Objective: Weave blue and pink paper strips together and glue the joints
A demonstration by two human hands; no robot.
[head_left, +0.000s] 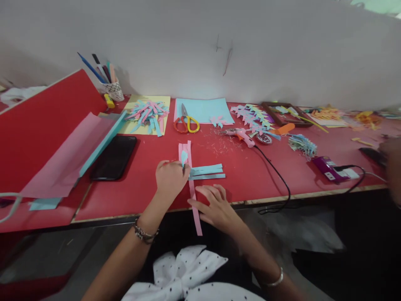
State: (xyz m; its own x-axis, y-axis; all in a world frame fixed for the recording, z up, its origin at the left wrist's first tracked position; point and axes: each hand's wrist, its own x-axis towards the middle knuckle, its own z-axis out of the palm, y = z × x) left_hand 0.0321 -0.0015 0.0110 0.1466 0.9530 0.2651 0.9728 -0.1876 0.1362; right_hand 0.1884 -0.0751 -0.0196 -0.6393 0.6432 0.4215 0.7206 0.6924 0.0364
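Observation:
My left hand [171,179] is curled, its fingertips closed at the crossing of some woven paper strips. Pink paper strips [196,217] run up and down there, one hanging past the table's front edge. Blue paper strips [208,169] stick out to the right of the crossing, and a small blue end stands up above my left fingers. Part of the crossing is hidden by that hand. My right hand [216,207] has its fingers spread, with the tips at the hanging pink strip; nothing is seen gripped in it.
Scissors [187,124] lie on blue paper sheets [203,109] at the back. A pink glue gun [241,134] trails a black cord to the right. A phone [115,158], a pen cup [114,90] and cut strips [148,113] are on the left. Another person's hand [393,159] shows at right.

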